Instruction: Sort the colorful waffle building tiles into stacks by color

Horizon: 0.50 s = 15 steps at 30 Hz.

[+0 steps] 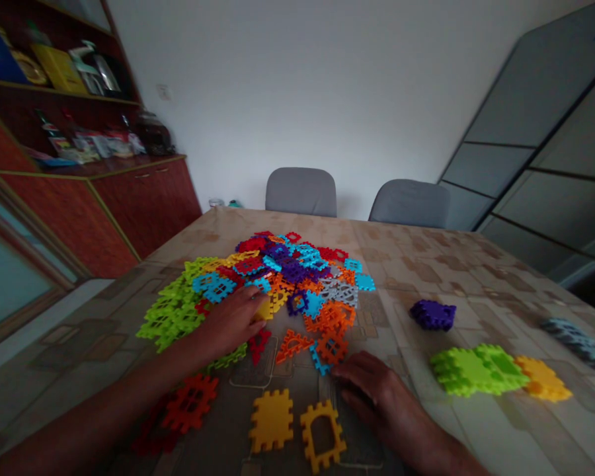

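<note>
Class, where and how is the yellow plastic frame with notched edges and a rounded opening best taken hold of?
Probably by the right bar of the yellow plastic frame, with the right hand coming from the right, being nearest. The frame lies flat, and its opening seems wide enough for one finger inside, thumb outside.

Pale wall (327,99), gray chairs (301,192), reddish cabinet (149,205)

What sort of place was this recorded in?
Probably a home dining room: there is a large patterned table, two grey chairs at its far edge, and a reddish cabinet with shelves, where what looks like a kettle stands.
</note>
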Tool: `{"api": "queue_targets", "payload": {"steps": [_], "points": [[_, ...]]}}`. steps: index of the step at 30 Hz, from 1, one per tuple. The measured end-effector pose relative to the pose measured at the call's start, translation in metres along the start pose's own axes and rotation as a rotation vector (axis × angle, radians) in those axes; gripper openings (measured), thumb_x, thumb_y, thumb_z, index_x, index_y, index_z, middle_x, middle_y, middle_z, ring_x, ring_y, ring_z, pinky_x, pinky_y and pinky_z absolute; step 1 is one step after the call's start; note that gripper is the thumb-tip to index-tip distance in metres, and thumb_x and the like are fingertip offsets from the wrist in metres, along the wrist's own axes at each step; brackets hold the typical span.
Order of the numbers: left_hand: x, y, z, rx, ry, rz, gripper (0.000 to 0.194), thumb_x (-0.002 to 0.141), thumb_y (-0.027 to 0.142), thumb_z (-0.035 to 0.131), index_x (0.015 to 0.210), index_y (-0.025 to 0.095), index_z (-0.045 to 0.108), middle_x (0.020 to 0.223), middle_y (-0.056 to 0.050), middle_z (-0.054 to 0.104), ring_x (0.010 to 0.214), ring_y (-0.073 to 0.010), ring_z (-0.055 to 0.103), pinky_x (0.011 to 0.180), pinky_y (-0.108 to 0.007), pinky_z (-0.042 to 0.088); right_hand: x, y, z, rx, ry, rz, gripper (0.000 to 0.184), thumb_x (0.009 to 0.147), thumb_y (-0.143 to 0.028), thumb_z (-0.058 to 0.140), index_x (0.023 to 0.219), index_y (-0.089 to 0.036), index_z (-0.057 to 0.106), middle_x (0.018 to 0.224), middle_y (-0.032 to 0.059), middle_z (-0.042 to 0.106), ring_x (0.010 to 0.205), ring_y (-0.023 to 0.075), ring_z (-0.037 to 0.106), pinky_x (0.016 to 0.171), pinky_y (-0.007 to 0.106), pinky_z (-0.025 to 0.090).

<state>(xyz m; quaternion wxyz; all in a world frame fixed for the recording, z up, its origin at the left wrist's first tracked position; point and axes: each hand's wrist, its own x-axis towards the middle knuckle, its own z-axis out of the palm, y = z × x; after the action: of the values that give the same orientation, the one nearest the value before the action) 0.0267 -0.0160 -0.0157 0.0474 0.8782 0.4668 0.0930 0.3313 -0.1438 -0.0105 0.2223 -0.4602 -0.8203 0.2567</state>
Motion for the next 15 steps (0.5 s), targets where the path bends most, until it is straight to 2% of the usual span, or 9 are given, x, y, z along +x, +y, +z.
{"api": "queue_targets", "payload": {"steps": [4,10,15], "points": [[-0.002,-0.003,-0.003,-0.01,-0.038,0.024,0.032,0.087,0.02,0.064,0.118,0.017,0.067,0.125,-0.013,0.064,0.121,-0.0307,0.059,0.103,-0.041,0.045,0.0,-0.002,-0.001,0.0,-0.017,0.004,0.025,0.095,-0.011,0.053,0.111,-0.024,0.068,0.107,0.0053,0.07,0.1,0.0218,0.065,0.087,0.034,0.053],[0.0,-0.005,-0.004,-0.029,-0.057,0.019,0.039,0.084,0.017,0.066,0.123,0.018,0.066,0.128,-0.013,0.066,0.124,-0.0326,0.057,0.107,-0.045,0.043,0.0,0.001,0.001,-0.015,-0.003,-0.021,0.028,0.095,-0.009,0.053,0.116,-0.022,0.067,0.11,0.0064,0.069,0.102,0.0222,0.064,0.088,0.034,0.053],[0.004,0.002,-0.014,-0.051,-0.044,-0.021,0.049,0.081,0.023,0.07,0.129,0.014,0.064,0.131,-0.017,0.065,0.123,-0.0351,0.059,0.105,-0.046,0.046,0.0,0.005,0.002,-0.023,-0.012,-0.04,0.024,0.096,-0.011,0.054,0.113,-0.021,0.068,0.108,0.0074,0.069,0.099,0.0225,0.063,0.088,0.035,0.053]]}}
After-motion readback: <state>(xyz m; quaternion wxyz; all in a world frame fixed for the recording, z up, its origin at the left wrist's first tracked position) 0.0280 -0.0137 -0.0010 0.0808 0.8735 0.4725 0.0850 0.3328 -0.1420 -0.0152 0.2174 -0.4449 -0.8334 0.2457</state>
